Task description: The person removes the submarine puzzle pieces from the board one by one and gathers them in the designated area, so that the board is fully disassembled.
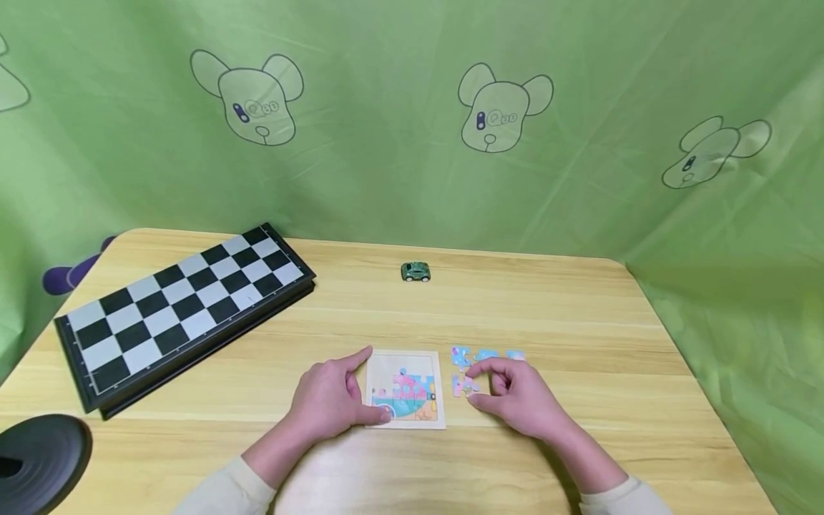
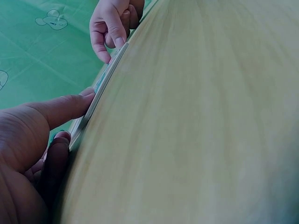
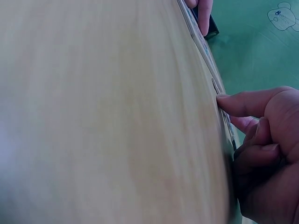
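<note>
Person's two bare hands at work on a light wood-look table [image 1: 547, 307], seen from just behind them. L hand [image 1: 328, 397] is spread wide along the left side of a small square puzzle tray [image 1: 408, 424], thumb pressing its lower left part, index finger along the top left corner. The tray lies flat near the table's front, approx. centre; pink, blue & teal fitted pieces [image 1: 415, 386] fill its lower part, esp. lower right, & the rest shows pale base. R hand [image 1: 521, 397], just right of the tray, has thumb & index bent toward each other w/ a small gap, tips either side of a loose piece [image 1: 471, 385] on the table; can't tell if they've got hold of it. More loose pieces [image 1: 460, 356] lie in a row just beyond. Farther back: a tiny green toy car [image 1: 415, 272]. Back left, at an angle: a b/w chequered board [image 1: 187, 300]; front left, a black round object [image 1: 51, 458], partly out of view. Green cloth [image 1: 386, 179] w/ cartoon animal heads hangs behind.
</note>
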`<state>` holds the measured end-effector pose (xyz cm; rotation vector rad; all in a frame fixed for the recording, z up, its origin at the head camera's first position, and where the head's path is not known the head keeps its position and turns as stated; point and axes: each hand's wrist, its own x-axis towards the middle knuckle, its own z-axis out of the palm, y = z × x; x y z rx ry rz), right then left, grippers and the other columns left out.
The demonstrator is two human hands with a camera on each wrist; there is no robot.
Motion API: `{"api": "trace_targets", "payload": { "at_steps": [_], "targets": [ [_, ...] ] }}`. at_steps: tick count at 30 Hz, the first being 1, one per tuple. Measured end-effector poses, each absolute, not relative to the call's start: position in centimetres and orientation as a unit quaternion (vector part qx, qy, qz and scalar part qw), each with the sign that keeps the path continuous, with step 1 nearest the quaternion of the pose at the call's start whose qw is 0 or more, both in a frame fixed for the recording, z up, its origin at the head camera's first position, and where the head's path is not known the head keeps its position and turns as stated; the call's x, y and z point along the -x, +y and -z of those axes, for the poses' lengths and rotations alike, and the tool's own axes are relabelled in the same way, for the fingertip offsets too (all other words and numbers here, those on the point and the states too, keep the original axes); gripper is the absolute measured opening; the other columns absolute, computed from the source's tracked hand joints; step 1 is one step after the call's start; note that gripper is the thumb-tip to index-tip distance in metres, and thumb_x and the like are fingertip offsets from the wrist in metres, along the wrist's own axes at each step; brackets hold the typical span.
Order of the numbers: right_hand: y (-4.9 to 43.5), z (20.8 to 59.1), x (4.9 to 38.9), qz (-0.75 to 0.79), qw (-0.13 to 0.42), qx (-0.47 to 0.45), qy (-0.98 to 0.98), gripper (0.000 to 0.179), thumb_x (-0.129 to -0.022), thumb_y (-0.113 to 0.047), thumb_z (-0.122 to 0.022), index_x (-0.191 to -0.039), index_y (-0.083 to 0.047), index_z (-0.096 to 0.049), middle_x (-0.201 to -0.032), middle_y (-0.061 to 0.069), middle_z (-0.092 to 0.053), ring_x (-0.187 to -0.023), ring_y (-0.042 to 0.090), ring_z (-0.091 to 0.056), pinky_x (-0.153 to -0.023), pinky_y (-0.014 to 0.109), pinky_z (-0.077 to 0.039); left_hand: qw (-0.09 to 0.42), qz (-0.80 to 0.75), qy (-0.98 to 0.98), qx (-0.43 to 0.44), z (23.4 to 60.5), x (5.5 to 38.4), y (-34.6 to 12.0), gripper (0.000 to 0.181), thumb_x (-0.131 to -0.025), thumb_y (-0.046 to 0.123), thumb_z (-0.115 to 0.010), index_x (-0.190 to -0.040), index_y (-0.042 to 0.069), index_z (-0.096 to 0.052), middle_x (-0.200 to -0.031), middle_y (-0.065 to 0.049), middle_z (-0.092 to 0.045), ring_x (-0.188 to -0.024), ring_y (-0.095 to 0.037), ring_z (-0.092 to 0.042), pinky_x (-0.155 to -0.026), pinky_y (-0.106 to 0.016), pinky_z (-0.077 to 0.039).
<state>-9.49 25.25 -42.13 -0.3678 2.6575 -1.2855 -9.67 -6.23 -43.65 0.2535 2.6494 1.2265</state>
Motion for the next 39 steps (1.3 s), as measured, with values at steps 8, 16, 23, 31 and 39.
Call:
{"api": "trace_targets", "payload": {
  "at_steps": [8, 16, 23, 31, 39],
  "targets": [
    [25.3, 42.2, 9.6, 0.439, 0.081, 0.123, 0.886, 0.029, -0.08, -0.01, -0.085, -0.106, -0.009, -0.073, -0.057, -0.008, -0.032, -0.051, 0.005, -0.03, -0.077, 0.031, -0.044, 0.101, -0.414, 0.9, -0.091, 43.6, 9.7, -6.2, 0.103, -0.059, 0.046, -0.095, -0.145, 0.01, -0.054, -0.059, 0.009, -0.054, -0.053, -0.013, -0.05, -0.052, -0.033, -0.038],
    [25.1, 42.2, 9.5, 0.447, 0.068, 0.119, 0.884, 0.029, -0.079, -0.012, -0.086, -0.105, -0.009, -0.074, -0.057, -0.008, -0.031, -0.052, 0.005, -0.028, -0.08, 0.031, -0.044, 0.107, -0.419, 0.898, -0.086, 43.6, 9.7, -6.2, 0.103, -0.058, 0.045, -0.096, -0.146, 0.01, -0.053, -0.06, 0.008, -0.055, -0.053, -0.014, -0.051, -0.053, -0.033, -0.038],
    [23.7, 42.4, 9.6, 0.466, 0.073, 0.12, 0.873, 0.032, -0.079, -0.012, -0.085, -0.108, -0.01, -0.072, -0.056, -0.008, -0.03, -0.053, 0.005, -0.029, -0.085, 0.033, -0.045, 0.109, -0.419, 0.897, -0.084, 43.6, 9.7, -6.2, 0.103, -0.058, 0.044, -0.096, -0.146, 0.01, -0.053, -0.059, 0.008, -0.055, -0.053, -0.014, -0.051, -0.053, -0.033, -0.038],
    [21.2, 42.2, 9.7, 0.501, 0.093, 0.137, 0.849, 0.04, -0.077, -0.009, -0.087, -0.112, -0.006, -0.07, -0.057, -0.006, -0.029, -0.053, 0.007, -0.028, -0.109, 0.037, -0.034, 0.104, -0.414, 0.9, -0.091, 43.6, 9.7, -6.1, 0.102, -0.059, 0.046, -0.095, -0.145, 0.01, -0.054, -0.059, 0.009, -0.054, -0.053, -0.013, -0.051, -0.053, -0.033, -0.038],
    [18.6, 42.2, 9.9, 0.505, 0.127, 0.149, 0.84, 0.049, -0.074, -0.009, -0.088, -0.118, -0.009, -0.067, -0.058, -0.005, -0.034, -0.052, 0.008, -0.033, -0.076, 0.031, -0.048, 0.105, -0.415, 0.899, -0.092, 43.6, 9.7, -6.2, 0.101, -0.06, 0.045, -0.095, -0.145, 0.01, -0.054, -0.058, 0.008, -0.054, -0.052, -0.013, -0.051, -0.052, -0.033, -0.039]
  ]
}}
